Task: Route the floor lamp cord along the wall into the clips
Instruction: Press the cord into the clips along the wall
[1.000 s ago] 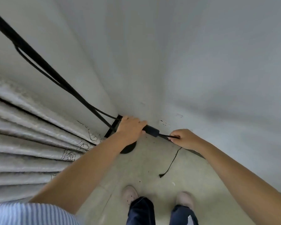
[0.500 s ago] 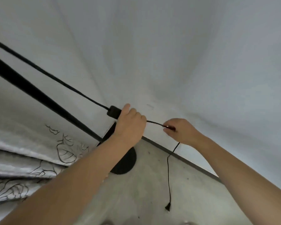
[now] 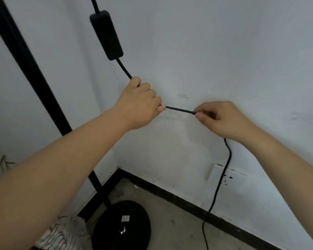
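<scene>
Both hands closed on cord (image 3: 179, 110), left hand (image 3: 139, 103) fisted at 9 o'clock, right hand (image 3: 222, 118) pinching at 3, taut against wall (image 3: 224, 51); no clip discernible, locate one, press in.

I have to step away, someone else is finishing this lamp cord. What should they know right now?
Left hand: closed on the cord, just below the inline switch.
Right hand: pinches the cord further along; a short stretch is taut between the hands, near the wall.
The rest hangs down to the floor.
No clips can be made out, so nothing is visibly clipped. Left: press the cord into each clip.
</scene>
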The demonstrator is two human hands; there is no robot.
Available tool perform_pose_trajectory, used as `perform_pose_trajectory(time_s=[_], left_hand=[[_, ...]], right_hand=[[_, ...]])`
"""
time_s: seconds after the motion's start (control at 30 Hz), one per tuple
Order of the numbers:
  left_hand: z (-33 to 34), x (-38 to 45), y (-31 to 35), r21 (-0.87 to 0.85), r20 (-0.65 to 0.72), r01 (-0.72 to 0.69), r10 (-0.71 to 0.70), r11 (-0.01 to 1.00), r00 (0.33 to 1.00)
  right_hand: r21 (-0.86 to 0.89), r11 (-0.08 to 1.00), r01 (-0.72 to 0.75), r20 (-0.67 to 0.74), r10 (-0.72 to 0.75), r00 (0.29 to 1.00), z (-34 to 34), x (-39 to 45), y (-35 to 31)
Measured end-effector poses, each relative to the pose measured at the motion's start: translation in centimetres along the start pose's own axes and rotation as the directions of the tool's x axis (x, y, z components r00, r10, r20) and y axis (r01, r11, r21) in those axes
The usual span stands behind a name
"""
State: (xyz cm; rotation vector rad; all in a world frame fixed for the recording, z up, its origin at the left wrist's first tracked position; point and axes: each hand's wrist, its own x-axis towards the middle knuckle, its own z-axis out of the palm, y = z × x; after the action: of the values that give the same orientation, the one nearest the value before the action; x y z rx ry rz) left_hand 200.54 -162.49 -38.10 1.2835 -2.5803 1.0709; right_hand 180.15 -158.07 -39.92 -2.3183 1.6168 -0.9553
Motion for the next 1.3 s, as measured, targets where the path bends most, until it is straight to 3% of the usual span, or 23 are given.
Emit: perform_pose_trajectory(time_s=[0.13,0.27,0.57,0.73,1.03,1.2,1.3], left_hand=[[1.9,-0.3,-0.5,0.04,0.068,0.007,-0.01,0.999,0.998],[1.9,-0.2,1.0,0.195,0.079,-0.028,0.012,0.98,0.997],[3.9,1.0,2.1,0.242,-0.284,-0.047,0.117,0.969,0.952],[3.4,0.7,2.8,0.139,-0.153,-0.208,0.228,0.968,0.962],[2.9,1.2,2.7,0.053,-0.373,-0.166,0.174,0.985,0.911],[4.4,1.6,2.7,0.025,-0.587,-0.143,0.13,0.989,0.799],[5.0,1.8,2.8,-0.052,-0.641,-0.156,0.087,0.986,0.762]], right_hand=[[-0.133,0.99,0.046,-0.12,-0.062,0.991,0.4,-0.2,-0.6],[-0.31,0.942,0.131,-0.074,-0.161,0.984,1.1,0.3,-2.1],[-0.515,0.853,0.085,0.085,-0.048,0.995,1.1,2.7,-2.4],[-0.644,0.762,0.069,0.094,-0.011,0.996,1.1,3.6,-2.1],[-0.614,0.789,0.013,-0.024,-0.036,0.999,0.7,2.8,-1.7],[-0.547,0.835,-0.064,-0.097,0.013,0.995,1.7,0.1,0.3],[-0.415,0.902,-0.115,-0.152,0.056,0.987,2.7,-1.9,1.3]])
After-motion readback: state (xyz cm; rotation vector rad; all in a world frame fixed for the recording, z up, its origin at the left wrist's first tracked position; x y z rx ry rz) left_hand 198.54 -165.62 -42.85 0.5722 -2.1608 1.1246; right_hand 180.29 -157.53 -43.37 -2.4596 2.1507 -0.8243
